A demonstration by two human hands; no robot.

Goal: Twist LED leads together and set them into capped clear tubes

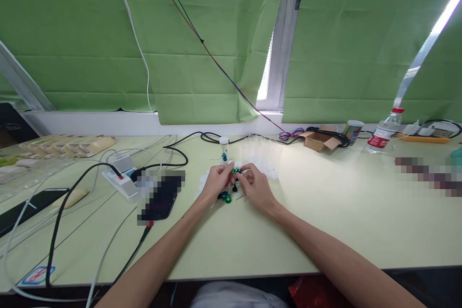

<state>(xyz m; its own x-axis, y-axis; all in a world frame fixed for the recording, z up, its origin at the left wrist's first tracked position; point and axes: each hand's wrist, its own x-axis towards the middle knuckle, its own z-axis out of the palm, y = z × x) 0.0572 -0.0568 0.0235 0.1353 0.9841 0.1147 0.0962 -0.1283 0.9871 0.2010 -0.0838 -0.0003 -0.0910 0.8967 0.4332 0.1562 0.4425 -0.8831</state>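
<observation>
Over the middle of the table my left hand (pixel 216 182) pinches a small shiny green piece (pixel 235 171), too small to name exactly. My right hand (pixel 258 188) meets it from the other side, fingertips closed at a small dark part joined to or beside the green piece. Just below the fingers lie a green shiny ball-like piece (pixel 228 198), a blue one (pixel 224 195) and a black one (pixel 235 186), with thin metal wires near them. Behind the hands stands a clear tube with a white cap (pixel 224 140), a blue piece (pixel 224 157) at its foot.
Several clear cylinders (pixel 256 151) and white discs (pixel 272 174) stand behind my hands. At left are a phone (pixel 162 197), a power strip (pixel 121 183) and cables. Farther right are a cardboard box (pixel 317 141), a can (pixel 352 131) and a water bottle (pixel 384 132).
</observation>
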